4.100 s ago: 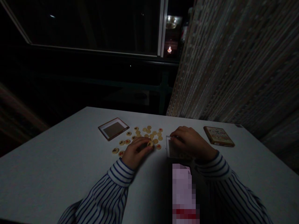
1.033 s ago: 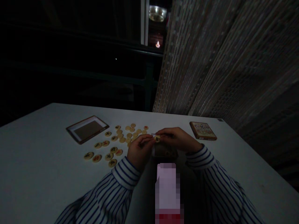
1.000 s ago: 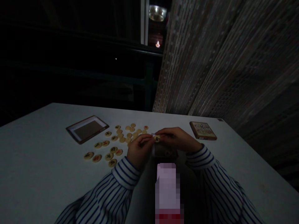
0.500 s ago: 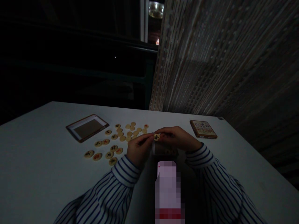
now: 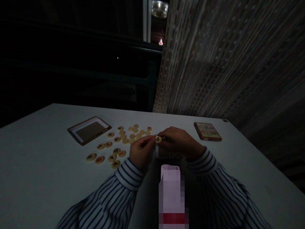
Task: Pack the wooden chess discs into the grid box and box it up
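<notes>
A round wooden piece (image 5: 158,139) with a black character is pinched between my two hands, its marked face toward me. My left hand (image 5: 142,152) grips its left side with thumb and finger. On its right side are the fingertips of my right hand (image 5: 181,142). Beneath my right hand lies a shallow tray (image 5: 164,152) with a few round pieces in it, partly hidden by the hand. Left of my hands, several loose round pieces (image 5: 111,157) are spread on the white table (image 5: 57,168), some showing red or black characters, others plain.
An open box part with a brown rim (image 5: 88,142) lies at the back left. A flat printed box (image 5: 207,131) rests at the back right. A pink object (image 5: 170,187), partly pixelated, is in front of me. A bead curtain (image 5: 190,63) hangs beyond the table.
The held piece has shifted slightly left and turned a little. My right hand's fingers have curled in closer around it, and the pieces in the tray show a bit more.
</notes>
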Demonstrator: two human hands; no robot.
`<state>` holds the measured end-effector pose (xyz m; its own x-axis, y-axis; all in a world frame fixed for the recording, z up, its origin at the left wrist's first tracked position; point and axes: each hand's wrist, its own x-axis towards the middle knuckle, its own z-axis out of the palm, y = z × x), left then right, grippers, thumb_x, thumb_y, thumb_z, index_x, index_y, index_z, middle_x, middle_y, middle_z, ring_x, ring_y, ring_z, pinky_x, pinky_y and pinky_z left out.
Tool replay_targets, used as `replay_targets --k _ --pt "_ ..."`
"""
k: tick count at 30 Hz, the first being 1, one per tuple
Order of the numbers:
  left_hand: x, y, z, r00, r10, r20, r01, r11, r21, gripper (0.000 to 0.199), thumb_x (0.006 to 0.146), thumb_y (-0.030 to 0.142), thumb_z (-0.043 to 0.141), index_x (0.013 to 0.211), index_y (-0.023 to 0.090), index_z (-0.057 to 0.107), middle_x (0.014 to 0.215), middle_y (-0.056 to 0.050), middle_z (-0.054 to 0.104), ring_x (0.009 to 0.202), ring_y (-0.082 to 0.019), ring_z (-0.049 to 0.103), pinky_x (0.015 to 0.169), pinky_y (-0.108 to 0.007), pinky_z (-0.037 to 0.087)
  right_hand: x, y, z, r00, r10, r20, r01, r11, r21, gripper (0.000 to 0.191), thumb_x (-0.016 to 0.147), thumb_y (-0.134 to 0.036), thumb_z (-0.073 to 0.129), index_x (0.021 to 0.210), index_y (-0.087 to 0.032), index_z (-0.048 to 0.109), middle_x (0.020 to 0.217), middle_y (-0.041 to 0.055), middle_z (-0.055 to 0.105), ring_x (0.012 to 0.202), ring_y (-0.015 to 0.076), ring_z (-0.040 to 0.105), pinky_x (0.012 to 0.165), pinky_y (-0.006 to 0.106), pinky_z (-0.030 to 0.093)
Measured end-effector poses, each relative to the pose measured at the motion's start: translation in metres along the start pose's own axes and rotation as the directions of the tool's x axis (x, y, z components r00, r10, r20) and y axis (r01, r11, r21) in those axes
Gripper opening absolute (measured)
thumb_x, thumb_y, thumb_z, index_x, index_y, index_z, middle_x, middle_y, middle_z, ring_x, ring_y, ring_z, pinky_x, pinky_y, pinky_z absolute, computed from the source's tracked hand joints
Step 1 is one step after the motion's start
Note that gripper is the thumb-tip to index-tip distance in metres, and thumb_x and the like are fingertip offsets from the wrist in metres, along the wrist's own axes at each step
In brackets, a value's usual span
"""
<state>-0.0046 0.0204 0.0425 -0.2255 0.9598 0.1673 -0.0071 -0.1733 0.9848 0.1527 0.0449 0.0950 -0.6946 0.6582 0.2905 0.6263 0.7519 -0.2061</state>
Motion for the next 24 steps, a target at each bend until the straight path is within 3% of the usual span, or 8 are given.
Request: replay_targets --k 13,18,24 --pt "-0.002 -0.004 0.001 1.000 0.021 -0.002 -0.020 0.999 0.050 0.017 0.062 0.030 0.064 0.071 0.016 0.068 0.072 -0.004 0.071 0.071 -0.017 0.065 0.070 -0.028 0.053 0.001 0.000 0.000 0.998 -0.013 0.054 0.017 0.998 -0.067 0.026 0.081 -0.029 0.053 0.101 -0.016 0.061 0.095 0.0088 0.065 0.090 0.0200 0.057 0.078 0.032 0.042" --pt "0.002 -0.017 -0.002 0.996 0.094 0.002 -0.093 0.982 0.166 0.019 0.065 0.032 0.062 0.076 0.018 0.068 0.072 -0.003 0.070 0.069 -0.016 0.064 0.066 -0.027 0.052 -0.001 0.002 -0.004 0.996 0.018 0.093 -0.014 0.999 -0.046 0.027 0.082 -0.031 0.051 0.102 -0.017 0.062 0.096 0.0085 0.066 0.089 0.0191 0.058 0.077 0.031 0.041" --pt "0.006 -0.036 -0.005 0.986 0.133 0.104 -0.164 0.899 0.407 0.026 0.070 0.032 0.056 0.086 0.016 0.067 0.079 -0.007 0.068 0.069 -0.017 0.063 0.066 -0.030 0.051 -0.004 0.005 -0.009 0.966 0.127 0.225 -0.104 0.988 -0.114 0.024 0.080 -0.031 0.050 0.095 -0.018 0.065 0.088 0.0072 0.068 0.079 0.0186 0.060 0.065 0.027 0.039"
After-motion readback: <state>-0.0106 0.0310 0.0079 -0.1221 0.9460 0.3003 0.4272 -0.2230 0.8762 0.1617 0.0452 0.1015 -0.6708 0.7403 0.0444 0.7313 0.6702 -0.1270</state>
